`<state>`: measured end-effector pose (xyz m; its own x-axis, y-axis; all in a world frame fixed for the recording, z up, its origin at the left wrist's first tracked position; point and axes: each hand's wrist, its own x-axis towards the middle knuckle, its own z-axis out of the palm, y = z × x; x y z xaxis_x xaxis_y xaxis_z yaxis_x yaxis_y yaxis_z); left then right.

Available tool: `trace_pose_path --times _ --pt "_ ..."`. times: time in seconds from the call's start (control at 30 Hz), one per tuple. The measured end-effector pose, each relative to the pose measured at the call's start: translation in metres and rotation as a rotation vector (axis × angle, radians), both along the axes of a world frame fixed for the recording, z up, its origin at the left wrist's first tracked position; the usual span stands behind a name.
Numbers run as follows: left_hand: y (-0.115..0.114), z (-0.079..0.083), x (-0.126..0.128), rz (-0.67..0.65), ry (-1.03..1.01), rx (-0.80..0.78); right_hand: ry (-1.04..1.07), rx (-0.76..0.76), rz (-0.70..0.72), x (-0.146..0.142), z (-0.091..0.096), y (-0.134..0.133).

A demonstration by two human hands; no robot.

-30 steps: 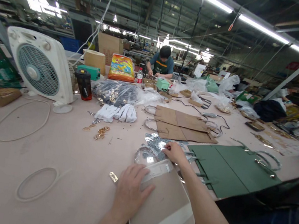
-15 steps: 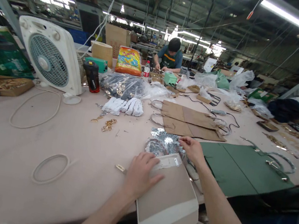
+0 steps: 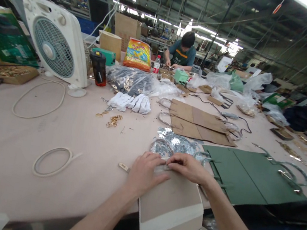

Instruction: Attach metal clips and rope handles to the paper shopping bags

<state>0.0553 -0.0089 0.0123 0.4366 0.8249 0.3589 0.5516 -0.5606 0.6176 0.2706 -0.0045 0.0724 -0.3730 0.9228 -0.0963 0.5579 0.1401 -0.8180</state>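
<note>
A taupe bag panel (image 3: pixel 174 201) with pale strips across it lies over the table's front edge. My left hand (image 3: pixel 145 174) rests on its upper left part, fingers stretched and thumb apart. My right hand (image 3: pixel 187 168) is at the panel's top edge, close beside the left fingers, its fingertips pinched together. Whatever sits between those fingertips is too small or hidden to name. Just beyond the hands lies a pile of small shiny silver pieces (image 3: pixel 177 140). A narrow tab with a metal end (image 3: pixel 123 167) pokes out left of my left hand.
Green bag panels (image 3: pixel 249 174) with wrapped handles lie to the right, brown bag panels (image 3: pixel 199 122) behind. On the left are a tape roll (image 3: pixel 53 162), gold hardware (image 3: pixel 115 120), white gloves (image 3: pixel 130 102) and a fan (image 3: pixel 55 41). A co-worker (image 3: pixel 183 51) sits across the table.
My right hand has moved left from the pile of silver pieces to the panel's top edge, beside my left hand. The left hand stays on the panel. The view has shifted slightly.
</note>
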Motion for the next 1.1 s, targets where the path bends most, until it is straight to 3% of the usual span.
trace_pose_path --times 0.4,0.6,1.1 --pt "-0.002 0.002 -0.001 0.002 -0.039 -0.014 -0.137 0.149 -0.030 0.001 -0.020 0.001" --pt "-0.001 0.002 -0.006 -0.038 -0.103 -0.046 -0.089 0.076 -0.116 0.001 -0.029 -0.002" --pt "0.006 -0.010 -0.009 -0.036 -0.186 -0.117 -0.062 0.090 0.060 0.007 -0.024 0.003"
